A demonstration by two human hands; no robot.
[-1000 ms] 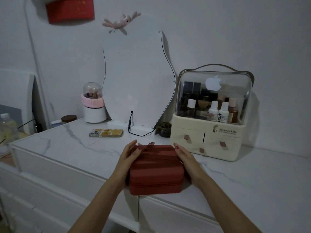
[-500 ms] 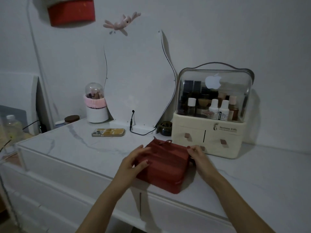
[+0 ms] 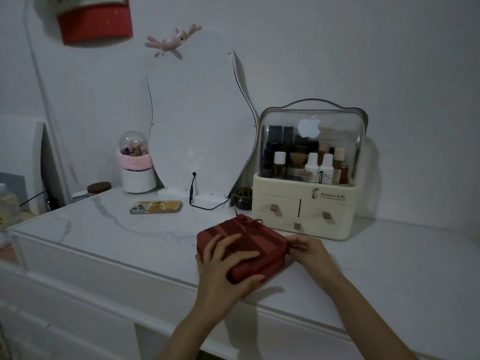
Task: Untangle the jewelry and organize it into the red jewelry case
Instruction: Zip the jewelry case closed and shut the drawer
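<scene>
While the left hand (image 3: 223, 271) clasps the closed red jewelry case (image 3: 249, 242) on the marble dresser top (image 3: 117, 229), the right hand (image 3: 309, 252) pinches its right edge.

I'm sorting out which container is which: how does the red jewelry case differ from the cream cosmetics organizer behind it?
The red jewelry case is low, opaque and shut, so its contents are hidden; the cream cosmetics organizer is taller, with a clear dome showing bottles. The left hand and right hand hold the case; nothing touches the organizer. The case sits turned at an angle; the organizer stands by the wall. Both rest on the marble tabletop.
</scene>
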